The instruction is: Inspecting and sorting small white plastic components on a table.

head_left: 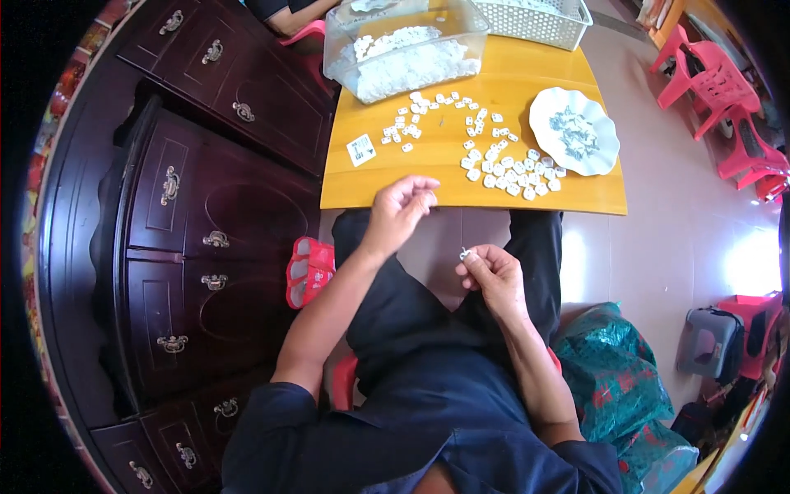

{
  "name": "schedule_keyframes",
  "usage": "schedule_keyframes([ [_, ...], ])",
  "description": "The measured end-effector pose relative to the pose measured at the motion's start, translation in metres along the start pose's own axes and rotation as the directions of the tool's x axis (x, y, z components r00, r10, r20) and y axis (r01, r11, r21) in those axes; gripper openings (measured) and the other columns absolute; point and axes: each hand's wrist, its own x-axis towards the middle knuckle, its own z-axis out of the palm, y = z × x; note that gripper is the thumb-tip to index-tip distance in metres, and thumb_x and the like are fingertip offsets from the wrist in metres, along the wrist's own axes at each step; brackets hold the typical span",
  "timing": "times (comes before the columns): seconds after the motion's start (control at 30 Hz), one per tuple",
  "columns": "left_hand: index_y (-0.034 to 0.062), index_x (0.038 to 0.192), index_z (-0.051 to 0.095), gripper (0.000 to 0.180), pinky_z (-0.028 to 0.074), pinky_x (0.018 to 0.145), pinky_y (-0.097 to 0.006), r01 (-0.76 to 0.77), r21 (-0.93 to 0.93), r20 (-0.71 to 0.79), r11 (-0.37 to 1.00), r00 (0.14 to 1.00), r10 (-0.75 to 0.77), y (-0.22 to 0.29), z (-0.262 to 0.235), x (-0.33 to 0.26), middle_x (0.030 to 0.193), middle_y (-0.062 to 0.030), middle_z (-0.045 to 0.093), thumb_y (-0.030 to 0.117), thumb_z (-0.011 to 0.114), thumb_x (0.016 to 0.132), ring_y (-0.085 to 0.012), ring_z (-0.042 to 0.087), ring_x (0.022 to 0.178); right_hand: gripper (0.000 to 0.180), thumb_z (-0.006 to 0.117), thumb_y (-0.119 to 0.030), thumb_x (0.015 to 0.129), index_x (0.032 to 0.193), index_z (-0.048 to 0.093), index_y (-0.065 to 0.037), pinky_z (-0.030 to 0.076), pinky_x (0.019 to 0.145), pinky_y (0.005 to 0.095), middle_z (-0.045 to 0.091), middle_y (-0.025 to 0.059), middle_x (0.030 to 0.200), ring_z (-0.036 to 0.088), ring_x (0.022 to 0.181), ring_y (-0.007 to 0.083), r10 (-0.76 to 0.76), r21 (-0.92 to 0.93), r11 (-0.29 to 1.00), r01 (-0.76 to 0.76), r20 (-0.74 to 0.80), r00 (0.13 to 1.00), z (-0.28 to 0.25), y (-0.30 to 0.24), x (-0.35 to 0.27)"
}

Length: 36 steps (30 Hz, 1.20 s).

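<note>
Between the thumb and forefinger of my right hand [494,278] is a small white plastic piece [465,254], held above my lap. My left hand [401,211] is raised at the table's front edge, its fingers bent in toward the thumb. Whether anything tiny sits in that pinch is too small to make out. Beyond the hands, many small white plastic pieces [510,174] with dark holes lie scattered over the yellow table [362,185]. A scalloped white plate [603,132] at the right holds a heap of small grey and white bits [573,132].
At the table's back stand a clear plastic bin [403,70] of white pieces and a white perforated basket [568,33]. A printed white card [360,150] lies at the left. Dark drawers [189,198] flank the table; a green bag [613,370] sits on the floor at right.
</note>
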Motion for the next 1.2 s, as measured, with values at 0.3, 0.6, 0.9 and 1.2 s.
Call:
schedule_keyframes([
  [0.3,0.0018,0.105,0.07,0.02,0.055,0.074,-0.033,-0.233,0.716,-0.018,0.658,0.936,0.351,-0.019,-0.055,0.128,0.093,-0.0134,0.071,0.006,0.065,0.086,-0.0249,0.07,0.08,0.012,0.061,-0.011,0.099,0.097,0.066,0.0,0.045,0.057,0.0173,0.068,0.0012,0.079,0.056,0.062,0.004,-0.036,-0.018,0.999,0.036,0.006,0.999,-0.01,-0.003,-0.001],
  [0.6,0.0142,0.102,0.075,0.018,0.053,0.077,-0.044,-0.144,0.899,0.054,0.413,0.974,0.22,-0.025,-0.055,0.183,0.094,-0.0114,0.067,0.016,0.064,0.088,-0.0304,0.066,0.088,0.013,0.061,-0.012,0.099,0.097,0.067,0.0,0.048,0.062,0.0178,0.069,0.0004,0.08,0.057,0.065,0.0037,-0.01,-0.034,0.999,0.011,0.035,0.999,-0.013,-0.003,0.002],
  [0.9,0.0125,0.098,0.074,0.016,0.053,0.075,-0.044,-0.238,0.915,0.161,0.325,0.956,0.247,-0.023,-0.061,0.182,0.091,-0.0107,0.067,0.014,0.063,0.088,-0.0328,0.066,0.086,0.014,0.061,-0.013,0.1,0.098,0.066,-0.001,0.047,0.062,0.0177,0.069,0.0003,0.081,0.057,0.066,0.0037,-0.032,-0.033,0.999,0.034,0.039,0.999,-0.015,-0.005,0.002],
  [1.2,-0.0007,0.106,0.067,0.021,0.052,0.062,-0.024,0.12,0.045,0.265,0.992,0.956,-0.128,0.021,-0.007,0.072,0.088,-0.0046,0.069,0.018,0.059,0.099,-0.0073,0.061,0.066,0.013,0.061,-0.015,0.1,0.103,0.064,-0.003,0.047,0.065,0.019,0.07,0.0028,0.086,0.058,0.067,0.0053,0.012,0.225,0.974,-0.005,-0.033,0.999,-0.02,-0.003,0.004],
])
